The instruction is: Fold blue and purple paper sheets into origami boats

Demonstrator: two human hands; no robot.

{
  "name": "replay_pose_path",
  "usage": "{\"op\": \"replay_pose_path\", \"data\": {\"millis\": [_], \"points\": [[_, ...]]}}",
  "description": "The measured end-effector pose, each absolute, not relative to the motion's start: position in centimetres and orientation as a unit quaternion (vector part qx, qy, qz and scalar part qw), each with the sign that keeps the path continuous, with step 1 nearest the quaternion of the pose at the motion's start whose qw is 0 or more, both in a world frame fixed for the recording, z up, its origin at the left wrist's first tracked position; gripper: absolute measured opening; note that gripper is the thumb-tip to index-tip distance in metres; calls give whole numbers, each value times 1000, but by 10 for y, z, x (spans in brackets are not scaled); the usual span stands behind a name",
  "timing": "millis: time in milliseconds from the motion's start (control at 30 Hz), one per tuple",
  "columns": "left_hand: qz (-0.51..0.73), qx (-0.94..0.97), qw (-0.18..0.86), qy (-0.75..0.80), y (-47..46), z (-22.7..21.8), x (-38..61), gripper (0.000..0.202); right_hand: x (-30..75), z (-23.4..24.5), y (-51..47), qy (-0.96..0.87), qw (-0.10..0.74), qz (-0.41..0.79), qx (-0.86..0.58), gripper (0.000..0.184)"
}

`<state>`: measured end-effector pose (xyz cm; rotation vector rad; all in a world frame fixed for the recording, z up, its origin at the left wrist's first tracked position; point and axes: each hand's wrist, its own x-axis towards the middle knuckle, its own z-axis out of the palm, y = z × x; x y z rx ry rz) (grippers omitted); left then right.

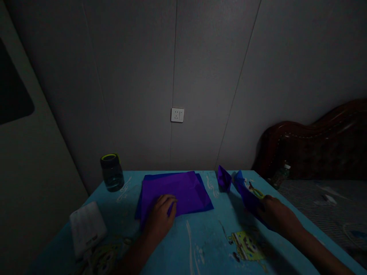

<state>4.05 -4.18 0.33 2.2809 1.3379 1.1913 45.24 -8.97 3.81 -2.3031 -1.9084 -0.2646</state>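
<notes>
The person's left hand [162, 214] rests on the near part of a purple sheet [177, 189], near the middle of the desk [206, 236], its fingers bent and slightly apart; whether they pinch the paper cannot be told. The purple sheet lies at 12 o'clock on the desk, over a dark blue sheet [207, 205] whose edges show at its left and right, and its right part is creased.

At 3 o'clock, the right hand [273, 214] is closed on a purple piece [249, 198], thumb and fingers pressed together around its near part. That piece slants from the hand toward 11 o'clock. At its far end shows a blue piece [239, 178]; whether the two are joined is unclear. A yellow-green shape [259, 194] appears just beside the fingers, too dim to identify.

At 1 o'clock, a folded purple paper [224, 179] stands with a pointed top, near the desk's far edge. A dark bottle [112, 173] with a lime ring stands at 10 o'clock, and a white block [87, 227] lies at 9 o'clock. Beyond the desk at 12 o'clock, a white socket [177, 115] is set in the grey wall [137, 76]. At 2 o'clock, a capped bottle [281, 176] stands in front of the dark headboard [318, 149].
</notes>
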Motion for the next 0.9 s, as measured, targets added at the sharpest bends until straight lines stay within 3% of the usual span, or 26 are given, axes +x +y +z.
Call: {"op": "replay_pose_path", "data": {"millis": [100, 200, 900], "points": [[403, 782, 111, 463, -42, 2, 41, 24, 461, 31, -97, -655, -22, -79, -751, 25], [400, 779, 98, 473, -40, 0, 39, 23, 461, 27, -98, -653, -58, -75, -752, 23], [372, 787, 107, 481, -38, 1, 37, 24, 456, 19, -98, -645, -29, -68, -761, 24]]}}
